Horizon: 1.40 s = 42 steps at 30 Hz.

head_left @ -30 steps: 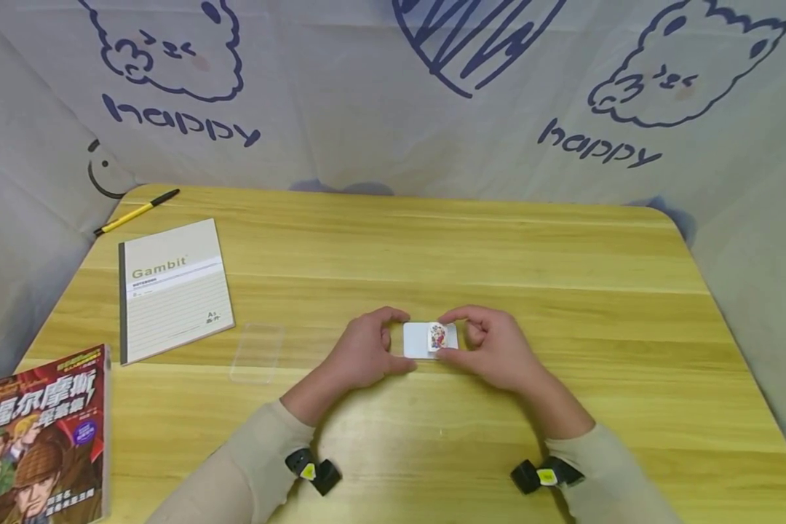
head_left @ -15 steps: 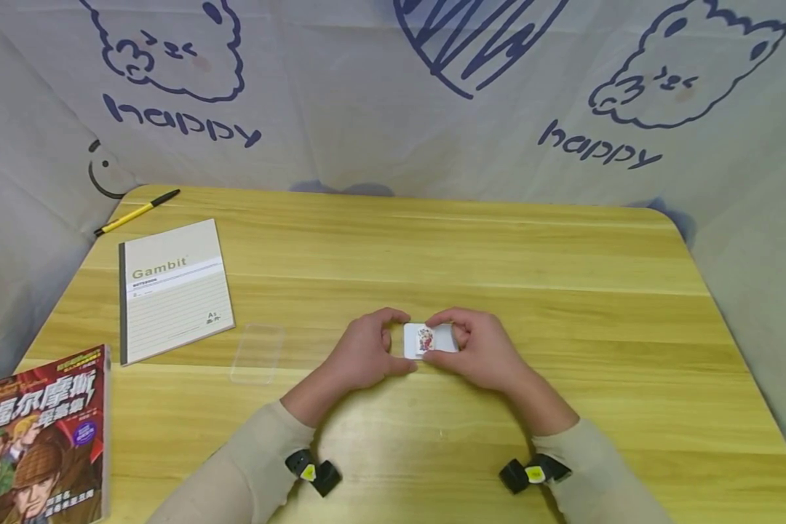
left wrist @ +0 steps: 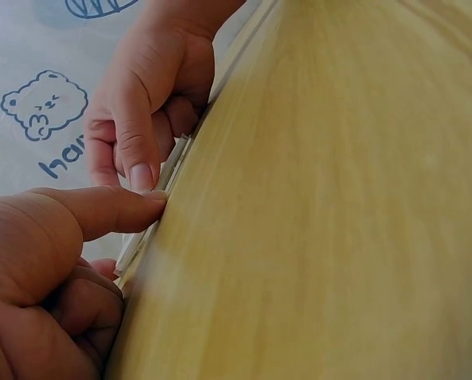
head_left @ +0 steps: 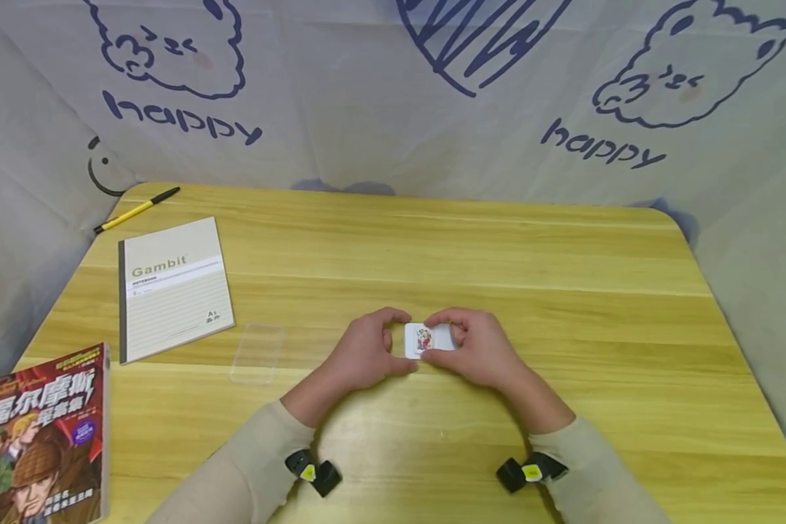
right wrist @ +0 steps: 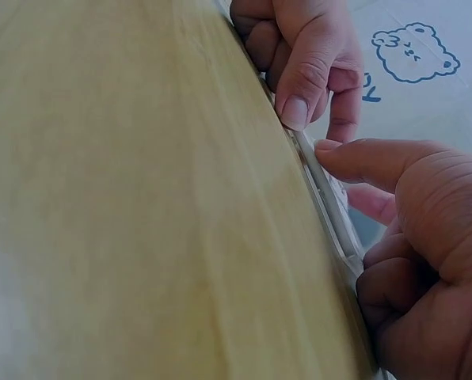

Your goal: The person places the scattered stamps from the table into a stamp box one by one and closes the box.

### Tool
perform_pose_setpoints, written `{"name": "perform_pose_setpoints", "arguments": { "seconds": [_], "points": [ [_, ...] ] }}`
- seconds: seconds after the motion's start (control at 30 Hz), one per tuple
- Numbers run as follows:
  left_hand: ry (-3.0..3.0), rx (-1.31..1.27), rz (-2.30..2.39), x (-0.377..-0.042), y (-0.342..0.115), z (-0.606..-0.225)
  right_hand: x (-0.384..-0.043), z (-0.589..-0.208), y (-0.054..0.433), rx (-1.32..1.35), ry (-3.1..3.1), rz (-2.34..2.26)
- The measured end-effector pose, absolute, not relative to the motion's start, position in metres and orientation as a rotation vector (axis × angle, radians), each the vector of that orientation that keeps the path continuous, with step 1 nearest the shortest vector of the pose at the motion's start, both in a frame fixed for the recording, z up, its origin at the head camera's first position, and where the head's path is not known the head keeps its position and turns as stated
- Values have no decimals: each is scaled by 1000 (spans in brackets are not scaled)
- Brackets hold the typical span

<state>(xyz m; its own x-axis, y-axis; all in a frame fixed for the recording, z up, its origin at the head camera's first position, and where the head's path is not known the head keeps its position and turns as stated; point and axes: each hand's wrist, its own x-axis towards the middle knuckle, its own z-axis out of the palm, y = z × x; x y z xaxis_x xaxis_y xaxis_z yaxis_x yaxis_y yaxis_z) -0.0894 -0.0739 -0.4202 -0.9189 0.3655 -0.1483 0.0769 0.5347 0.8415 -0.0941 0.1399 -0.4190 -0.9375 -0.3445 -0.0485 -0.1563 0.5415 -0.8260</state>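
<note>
On the table, between my hands, lies a small white rectangular case (head_left: 442, 337) in the head view. A small white card-like piece (head_left: 423, 339) with a colourful printed figure sits over its left half. My left hand (head_left: 365, 349) holds the case's left end, forefinger at the far edge and thumb at the near one. My right hand (head_left: 481, 348) pinches the printed piece between thumb and forefinger. From the right wrist, the case (right wrist: 331, 206) appears edge-on, as a shallow clear-rimmed tray with a pale layer inside. Whether the piece rests fully inside the rim cannot be told.
A clear flat plastic lid or sheet (head_left: 257, 354) lies left of my left hand. Farther left are a Gambit notebook (head_left: 177, 291), a yellow pen (head_left: 136, 209) and a comic-style book (head_left: 42, 437). A white cloth with drawings (head_left: 393, 109) hangs behind the table.
My right hand has moved left, carrying the printed piece from the case's right half to its left half. Over the last half second it has barely moved. My left hand stays put.
</note>
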Motion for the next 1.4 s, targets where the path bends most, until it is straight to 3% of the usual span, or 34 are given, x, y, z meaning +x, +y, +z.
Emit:
{"name": "perform_pose_setpoints", "arguments": {
  "seconds": [0.8,1.4],
  "points": [
    [2453,342,1340,-89,-73,-419,-92,-414,143,-416,2537,-1399],
    [2448,336,1364,-88,-73,-418,-83,-413,180,-403,2592,-1429]
  ]
}}
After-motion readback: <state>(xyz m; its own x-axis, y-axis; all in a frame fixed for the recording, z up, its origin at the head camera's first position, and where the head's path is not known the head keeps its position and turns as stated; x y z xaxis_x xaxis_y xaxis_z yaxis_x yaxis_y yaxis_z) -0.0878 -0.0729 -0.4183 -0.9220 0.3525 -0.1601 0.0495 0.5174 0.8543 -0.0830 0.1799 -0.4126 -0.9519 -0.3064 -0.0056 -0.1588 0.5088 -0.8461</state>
